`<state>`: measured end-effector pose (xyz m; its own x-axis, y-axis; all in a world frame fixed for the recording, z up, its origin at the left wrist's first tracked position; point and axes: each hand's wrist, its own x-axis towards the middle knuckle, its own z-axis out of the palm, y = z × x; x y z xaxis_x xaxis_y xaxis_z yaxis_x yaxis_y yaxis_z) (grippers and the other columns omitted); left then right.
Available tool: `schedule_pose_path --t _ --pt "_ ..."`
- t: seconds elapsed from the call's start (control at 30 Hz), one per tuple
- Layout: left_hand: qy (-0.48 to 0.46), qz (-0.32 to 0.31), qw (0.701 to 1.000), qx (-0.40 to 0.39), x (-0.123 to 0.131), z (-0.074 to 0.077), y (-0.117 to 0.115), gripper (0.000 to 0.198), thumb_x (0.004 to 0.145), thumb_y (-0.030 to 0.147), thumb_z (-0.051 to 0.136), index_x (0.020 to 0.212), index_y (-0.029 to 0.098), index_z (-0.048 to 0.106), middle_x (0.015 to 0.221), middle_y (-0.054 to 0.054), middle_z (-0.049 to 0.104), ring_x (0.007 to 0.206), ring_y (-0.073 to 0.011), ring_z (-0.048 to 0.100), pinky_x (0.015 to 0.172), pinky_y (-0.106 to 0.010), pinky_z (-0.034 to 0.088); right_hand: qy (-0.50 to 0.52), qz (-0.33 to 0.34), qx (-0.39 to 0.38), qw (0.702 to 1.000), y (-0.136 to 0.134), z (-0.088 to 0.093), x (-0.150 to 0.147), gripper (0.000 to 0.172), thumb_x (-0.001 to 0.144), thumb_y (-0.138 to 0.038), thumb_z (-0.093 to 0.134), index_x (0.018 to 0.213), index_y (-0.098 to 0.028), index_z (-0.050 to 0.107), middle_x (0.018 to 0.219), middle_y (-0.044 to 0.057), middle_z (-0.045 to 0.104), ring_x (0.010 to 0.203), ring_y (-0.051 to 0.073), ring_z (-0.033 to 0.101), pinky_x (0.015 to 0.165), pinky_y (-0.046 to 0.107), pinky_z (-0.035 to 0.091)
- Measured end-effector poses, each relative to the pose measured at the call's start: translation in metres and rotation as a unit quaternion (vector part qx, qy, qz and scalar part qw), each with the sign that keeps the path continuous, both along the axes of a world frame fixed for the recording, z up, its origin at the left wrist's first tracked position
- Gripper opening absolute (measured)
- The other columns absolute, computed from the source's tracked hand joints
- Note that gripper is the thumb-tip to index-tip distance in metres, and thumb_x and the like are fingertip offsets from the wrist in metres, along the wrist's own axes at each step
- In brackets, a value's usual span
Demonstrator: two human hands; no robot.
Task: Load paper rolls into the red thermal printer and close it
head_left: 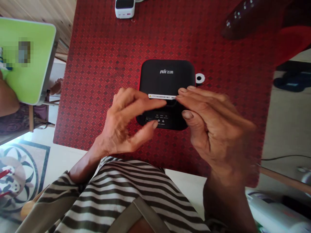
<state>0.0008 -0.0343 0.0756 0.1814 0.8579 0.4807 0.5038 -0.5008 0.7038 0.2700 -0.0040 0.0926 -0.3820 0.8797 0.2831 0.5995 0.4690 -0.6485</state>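
A black receipt printer (167,82) with white lettering on its lid lies on the red patterned table. A white warning strip (160,96) runs across the lid's front edge. My left hand (123,119) reaches in from the left, its index fingertip at the dark notch below the strip and its thumb apart, near the front panel's small icons. From the right, my right hand (213,126) has its fingertips at the strip's right end, partly covering it. Its thumb is spread away, over the printer's front right side. Neither hand visibly grips anything.
Beside the printer's right edge lies a small white roll (200,78) with a dark centre. A white device (124,8) stands at the table's far edge, and a dark glossy object (239,19) at the back right. At left is a green-topped table (36,74) with another person's arm (7,97).
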Motion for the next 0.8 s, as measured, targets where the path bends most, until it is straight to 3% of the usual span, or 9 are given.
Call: schedule_pose_path --t 0.1,0.2,0.27,0.37,0.6,0.8 --pt "-0.134 0.058 0.988 -0.056 -0.002 -0.021 0.012 0.050 0.130 0.070 0.074 0.173 0.045 0.078 0.164 -0.004 0.084 0.146 -0.0371 0.079 0.123 -0.061 0.068 -0.006 0.008 0.036 0.999 0.000 -0.008 0.002 0.041 0.132 -0.030 0.063 0.158 -0.047 0.090 0.165 0.000 0.092 0.163 0.040 0.084 0.143 0.075 0.067" --pt "-0.184 0.100 0.972 -0.110 -0.004 -0.056 0.024 0.071 0.122 0.080 0.084 0.183 0.048 0.065 0.196 -0.007 0.065 0.182 -0.0475 0.061 0.146 -0.071 0.058 0.007 0.025 0.076 0.997 -0.001 -0.017 0.005 0.044 0.130 -0.023 0.068 0.164 -0.042 0.087 0.165 0.003 0.092 0.160 0.038 0.086 0.139 0.067 0.072" --pt "-0.209 0.077 0.960 -0.170 -0.008 -0.078 0.029 0.084 0.120 0.087 0.082 0.188 0.047 0.056 0.199 -0.010 0.060 0.189 -0.0531 0.054 0.152 -0.081 0.053 0.019 0.036 0.101 0.994 -0.001 -0.021 0.006 0.047 0.128 -0.018 0.071 0.168 -0.037 0.086 0.165 0.006 0.093 0.159 0.036 0.087 0.138 0.060 0.073" --pt "-0.225 0.059 0.952 -0.199 -0.014 -0.095 0.031 0.089 0.118 0.084 0.087 0.192 0.051 0.051 0.206 -0.008 0.053 0.192 -0.0540 0.051 0.156 -0.081 0.051 0.014 0.032 0.115 0.993 -0.001 -0.024 0.006 0.046 0.128 -0.016 0.071 0.168 -0.033 0.086 0.164 0.008 0.093 0.160 0.035 0.087 0.139 0.055 0.073" --pt "-0.248 0.049 0.947 -0.197 -0.017 -0.097 0.029 0.089 0.112 0.084 0.095 0.187 0.050 0.061 0.197 -0.009 0.063 0.187 -0.0521 0.059 0.149 -0.073 0.062 0.005 0.009 0.172 0.985 -0.002 -0.029 0.000 0.033 0.130 -0.023 0.070 0.158 -0.025 0.088 0.155 0.009 0.097 0.149 0.031 0.093 0.129 0.051 0.078" --pt "-0.271 0.046 0.935 -0.223 -0.013 -0.085 0.030 0.076 0.113 0.076 0.098 0.177 0.045 0.071 0.190 -0.009 0.072 0.175 -0.0472 0.071 0.141 -0.067 0.069 0.001 0.012 0.129 0.992 -0.007 -0.033 0.000 0.042 0.129 -0.019 0.070 0.165 -0.030 0.087 0.163 0.011 0.093 0.157 0.034 0.089 0.138 0.054 0.073"
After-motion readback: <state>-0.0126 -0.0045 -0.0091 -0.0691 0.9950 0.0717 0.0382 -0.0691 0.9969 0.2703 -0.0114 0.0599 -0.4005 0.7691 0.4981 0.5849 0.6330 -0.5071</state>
